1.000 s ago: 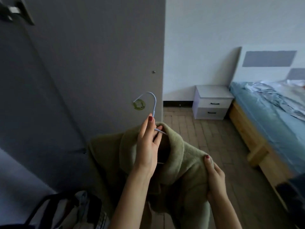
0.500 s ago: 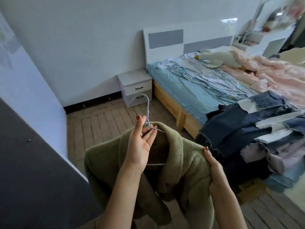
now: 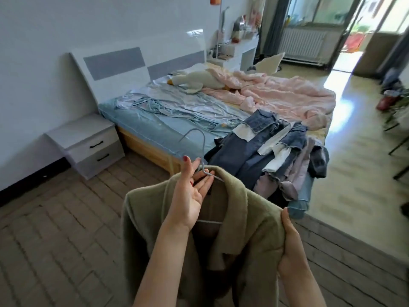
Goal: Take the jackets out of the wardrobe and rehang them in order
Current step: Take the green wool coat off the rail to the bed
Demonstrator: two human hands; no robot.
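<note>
olive-green jacket (image 3: 247,220) is hanging on a pale wire hanger (image 3: 202,156), held up in front of the person, above the floor. left hand (image 3: 190,191) is pinching the hanger neck betw. fingers; right hand (image 3: 292,247) is gripping the jacket's shoulder, fingers curled in fabric. pile of denim jackets (image 3: 270,147) is lying on the bed (image 3: 155,129) beyond.

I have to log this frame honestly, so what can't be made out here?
- Green jacket: its hem is cut off by the head view's bottom edge.
- Hanger: its shoulders are hidden inside the jacket.
- Right hand: its fingertips are hidden behind the cloth.
- Jackets on the bed: their number is unclear, because they overlap.
</note>
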